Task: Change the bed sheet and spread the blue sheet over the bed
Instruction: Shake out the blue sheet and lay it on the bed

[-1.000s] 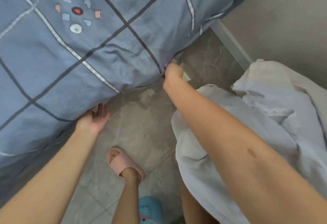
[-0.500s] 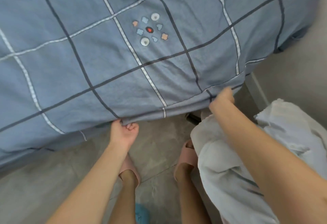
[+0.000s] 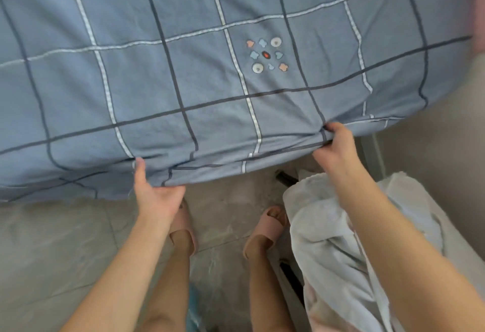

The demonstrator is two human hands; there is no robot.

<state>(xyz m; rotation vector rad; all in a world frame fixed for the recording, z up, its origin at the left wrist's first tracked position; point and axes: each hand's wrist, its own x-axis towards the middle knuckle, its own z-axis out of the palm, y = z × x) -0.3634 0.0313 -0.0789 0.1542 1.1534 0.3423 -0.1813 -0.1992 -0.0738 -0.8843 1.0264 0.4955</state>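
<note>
Soft, even daylight; faint shadows; wide-angle bowing and blur at edges.

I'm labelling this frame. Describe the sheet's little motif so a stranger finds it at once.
Find the blue checked sheet. Up and left of the right hand gripping its edge sits a ring of small shapes, the only coloured motif among plain grid lines.

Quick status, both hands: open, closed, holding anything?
Left hand: grips the near hem of the blue sheet, thumb on top.
Right hand: grips the same hem, bunched in curled fingers.
</note>
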